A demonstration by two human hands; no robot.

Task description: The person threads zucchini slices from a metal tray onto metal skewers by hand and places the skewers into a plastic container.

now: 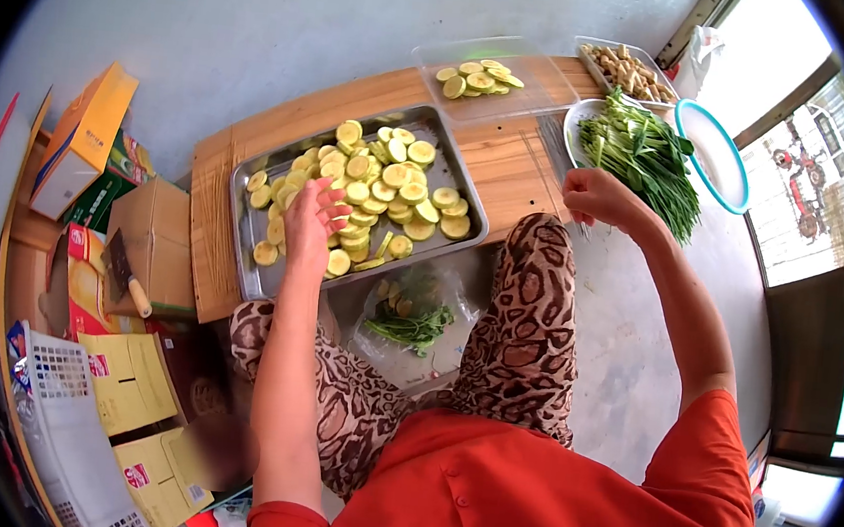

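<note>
My left hand (316, 216) is over the metal tray (242, 260), palm turned to the right with its fingers curled a little and apart. Nothing shows clearly in it. A heap of round zucchini slices (389, 185) with pale green centres fills much of the tray, close beside those fingers. My right hand (603, 197) is closed in a pinch at the right edge of the wooden table, by a bundle of thin skewers (555, 147). What its fingers hold, if anything, is hidden.
A clear plastic box (537, 95) holds more zucchini slices. Leafy greens (642, 152) overhang a white plate, near a blue-rimmed basin (744, 191). Behind is a tray of brownish pieces (629, 73). A bag with greens (416, 328) lies below; a knife (130, 278) is by cartons at left.
</note>
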